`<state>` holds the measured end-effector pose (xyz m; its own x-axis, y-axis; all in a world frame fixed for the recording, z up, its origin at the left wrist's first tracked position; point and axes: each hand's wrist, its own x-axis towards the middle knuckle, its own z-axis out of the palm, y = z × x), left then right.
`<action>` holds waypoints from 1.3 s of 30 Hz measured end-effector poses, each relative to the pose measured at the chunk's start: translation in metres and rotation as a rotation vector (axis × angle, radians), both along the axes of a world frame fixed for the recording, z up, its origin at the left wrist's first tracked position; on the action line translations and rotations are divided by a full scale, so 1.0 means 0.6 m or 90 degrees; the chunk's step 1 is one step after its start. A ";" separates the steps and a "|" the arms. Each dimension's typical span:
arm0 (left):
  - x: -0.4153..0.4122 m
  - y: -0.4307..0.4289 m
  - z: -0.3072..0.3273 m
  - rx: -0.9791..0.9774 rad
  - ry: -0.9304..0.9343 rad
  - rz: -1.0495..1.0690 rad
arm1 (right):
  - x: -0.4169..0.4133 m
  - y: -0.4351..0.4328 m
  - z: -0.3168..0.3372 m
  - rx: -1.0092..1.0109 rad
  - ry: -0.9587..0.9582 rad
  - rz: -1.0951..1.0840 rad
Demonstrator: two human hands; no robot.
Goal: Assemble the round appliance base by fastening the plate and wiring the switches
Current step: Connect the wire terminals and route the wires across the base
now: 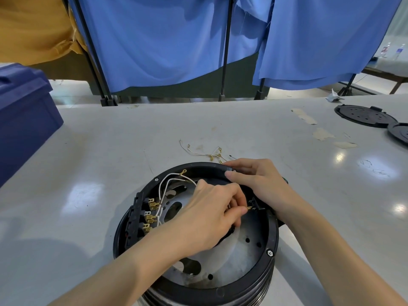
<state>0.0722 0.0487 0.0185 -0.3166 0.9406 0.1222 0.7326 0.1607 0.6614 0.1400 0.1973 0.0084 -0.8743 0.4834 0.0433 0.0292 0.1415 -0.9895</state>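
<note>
The round black appliance base stands open side up on the grey table, a perforated metal plate inside it. A black switch block with brass terminals sits at its left wall, white wires looping from it. My left hand reaches into the base and pinches a brass wire terminal against a small black switch at the right wall. My right hand grips the base's upper right rim, thumb inside, fingers curled over the edge.
Loose white wires with brass lugs lie just beyond the base. A dark blue bin stands at the left edge. Two black round covers lie at the far right, near tape scraps. Blue curtains hang behind the table.
</note>
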 end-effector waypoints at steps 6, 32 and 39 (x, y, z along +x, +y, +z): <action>-0.001 -0.001 -0.001 -0.005 0.006 0.001 | 0.000 0.001 -0.001 0.003 -0.001 0.000; -0.001 -0.001 0.009 -0.017 0.005 0.000 | 0.002 -0.003 0.002 0.004 -0.008 -0.009; -0.014 -0.014 0.022 0.057 -0.221 -0.012 | 0.004 -0.001 0.006 0.011 -0.015 -0.023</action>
<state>0.0639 0.0403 0.0319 -0.3370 0.9370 0.0923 0.4636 0.0798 0.8824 0.1427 0.1965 0.0122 -0.8576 0.5134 0.0311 0.0585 0.1573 -0.9858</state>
